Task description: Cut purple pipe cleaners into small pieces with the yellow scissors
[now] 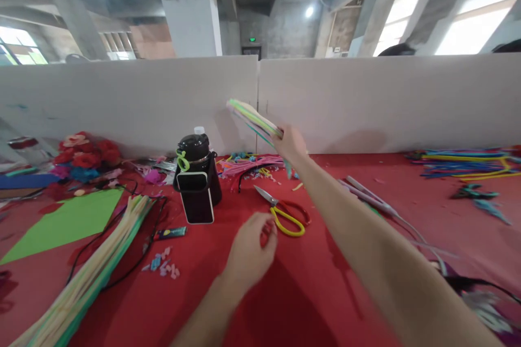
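Note:
My right hand [290, 143] is stretched out over the red table [309, 293] and grips a small bundle of pale green and cream pipe cleaners [253, 117], which point up and left toward the white partition. My left hand [249, 252] hovers low over the cloth with its fingers curled loosely, just left of the yellow-handled scissors [285, 216]. I cannot make out anything in it. The scissors lie open on the table between my two arms.
A black bottle [199, 171] with a phone [198, 198] leaning on it stands left of centre. A long bundle of pipe cleaners [93, 271] and green paper [69, 219] lie left. Red flowers [85, 154] sit far left. Coloured pipe cleaners [468, 164] lie far right; a pink pile [252, 164] lies behind.

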Action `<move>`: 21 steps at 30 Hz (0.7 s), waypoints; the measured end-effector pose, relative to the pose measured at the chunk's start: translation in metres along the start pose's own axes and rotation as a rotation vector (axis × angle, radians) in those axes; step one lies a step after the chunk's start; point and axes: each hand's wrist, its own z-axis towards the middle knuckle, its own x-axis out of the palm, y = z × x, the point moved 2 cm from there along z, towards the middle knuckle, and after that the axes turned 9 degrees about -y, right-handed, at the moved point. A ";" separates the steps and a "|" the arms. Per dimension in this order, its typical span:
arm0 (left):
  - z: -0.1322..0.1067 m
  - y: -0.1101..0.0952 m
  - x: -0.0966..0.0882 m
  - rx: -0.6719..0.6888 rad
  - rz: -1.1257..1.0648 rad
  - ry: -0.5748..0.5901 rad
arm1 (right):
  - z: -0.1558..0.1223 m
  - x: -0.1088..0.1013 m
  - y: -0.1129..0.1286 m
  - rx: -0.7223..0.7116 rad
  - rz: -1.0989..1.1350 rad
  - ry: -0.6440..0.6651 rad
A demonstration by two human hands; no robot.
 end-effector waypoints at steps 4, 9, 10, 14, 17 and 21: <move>0.014 0.003 -0.008 -0.263 -0.493 -0.159 | -0.092 -0.028 0.014 0.160 0.560 0.063; 0.016 -0.002 -0.010 -0.485 -0.951 -0.064 | -0.192 -0.036 0.015 0.393 1.124 0.271; 0.015 -0.003 -0.008 -0.502 -0.971 -0.040 | -0.202 -0.036 0.013 0.417 1.150 0.275; 0.013 -0.003 0.005 -0.447 -0.945 -0.061 | -0.217 -0.035 -0.003 0.448 1.168 0.246; 0.013 -0.001 0.015 -0.398 -0.938 -0.089 | -0.218 -0.032 -0.011 0.409 1.129 0.222; 0.012 0.001 0.020 -0.445 -0.922 -0.120 | -0.219 -0.028 -0.021 0.424 1.053 0.016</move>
